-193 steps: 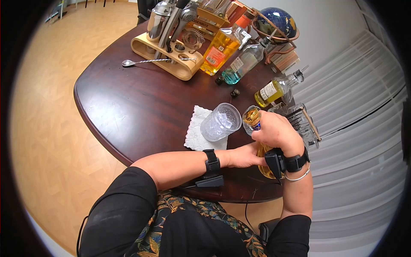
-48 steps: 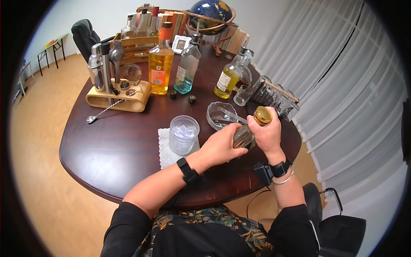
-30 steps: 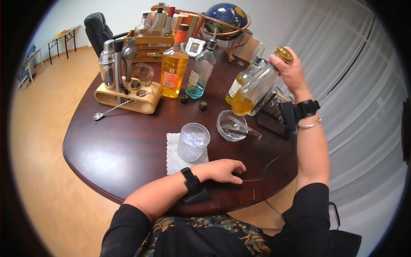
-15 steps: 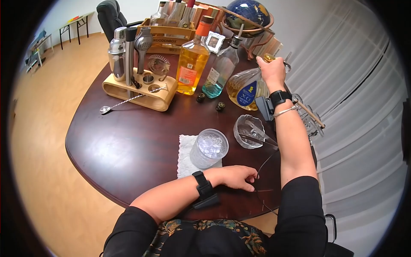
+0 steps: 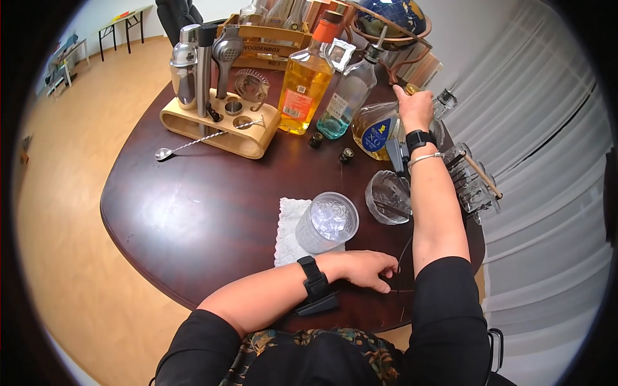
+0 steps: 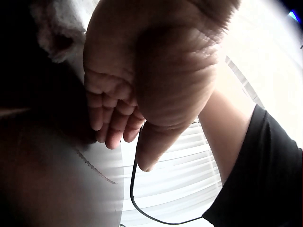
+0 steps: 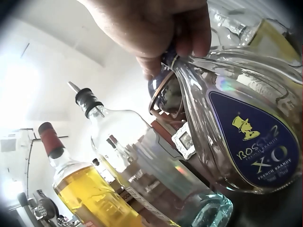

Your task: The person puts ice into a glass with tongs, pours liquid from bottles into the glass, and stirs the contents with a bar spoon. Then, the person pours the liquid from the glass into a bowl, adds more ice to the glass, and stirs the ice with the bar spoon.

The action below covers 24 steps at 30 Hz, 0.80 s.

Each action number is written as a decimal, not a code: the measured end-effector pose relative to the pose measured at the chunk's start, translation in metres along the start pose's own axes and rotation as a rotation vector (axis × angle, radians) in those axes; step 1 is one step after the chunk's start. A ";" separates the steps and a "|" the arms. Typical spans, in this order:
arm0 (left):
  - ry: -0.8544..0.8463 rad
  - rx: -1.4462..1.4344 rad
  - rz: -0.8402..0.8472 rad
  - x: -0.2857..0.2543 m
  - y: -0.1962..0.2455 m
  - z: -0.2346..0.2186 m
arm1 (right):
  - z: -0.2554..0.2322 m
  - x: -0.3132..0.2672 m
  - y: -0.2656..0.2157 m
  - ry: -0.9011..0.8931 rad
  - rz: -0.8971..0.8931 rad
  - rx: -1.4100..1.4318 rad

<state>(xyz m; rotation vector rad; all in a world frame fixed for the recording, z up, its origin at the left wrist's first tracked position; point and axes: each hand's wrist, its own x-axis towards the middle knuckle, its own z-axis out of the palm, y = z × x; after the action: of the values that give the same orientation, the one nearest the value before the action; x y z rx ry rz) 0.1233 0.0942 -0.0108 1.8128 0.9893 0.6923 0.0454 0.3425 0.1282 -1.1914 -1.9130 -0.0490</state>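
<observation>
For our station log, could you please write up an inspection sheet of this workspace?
Surface: dark, glossy table; a glass of ice stands on a cloth.
Job's things: brandy, its XO label showing.
Clutter: two caps lying loose.
Grips: right grip holds the brandy's neck; left grip holds nothing.
Cables: one thin black cable near the left grip.
Surroundings: pale curtain on the right; people nearby, nothing seen.

Globe [image 5: 391, 16] at 1 o'clock got chopped by the head view's top edge. Right hand [image 5: 417, 109] at 2 hid the neck of the brandy [image 5: 375, 134], arm [image 5: 438, 215] at 3 blocked some bowl [image 5: 374, 207]. Label print [image 5: 297, 104] at 12 was unreadably tiny.
</observation>
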 end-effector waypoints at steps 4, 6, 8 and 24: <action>0.041 0.004 0.030 0.000 -0.002 0.004 | -0.006 0.002 0.005 -0.111 0.007 0.059; 0.034 0.041 0.035 0.000 -0.002 0.004 | -0.016 0.001 0.008 -0.198 -0.001 0.074; 0.010 0.076 0.032 0.000 0.001 0.005 | -0.031 -0.007 0.013 -0.233 -0.047 0.104; 0.353 -0.260 0.287 -0.122 0.098 -0.064 | -0.117 -0.160 0.067 -1.426 -0.091 1.146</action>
<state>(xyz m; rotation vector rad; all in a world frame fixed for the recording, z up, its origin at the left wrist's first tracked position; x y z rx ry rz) 0.0425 -0.0048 0.0997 1.6476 0.8196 1.2920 0.1984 0.2129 0.0690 -0.1839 -2.3529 1.9995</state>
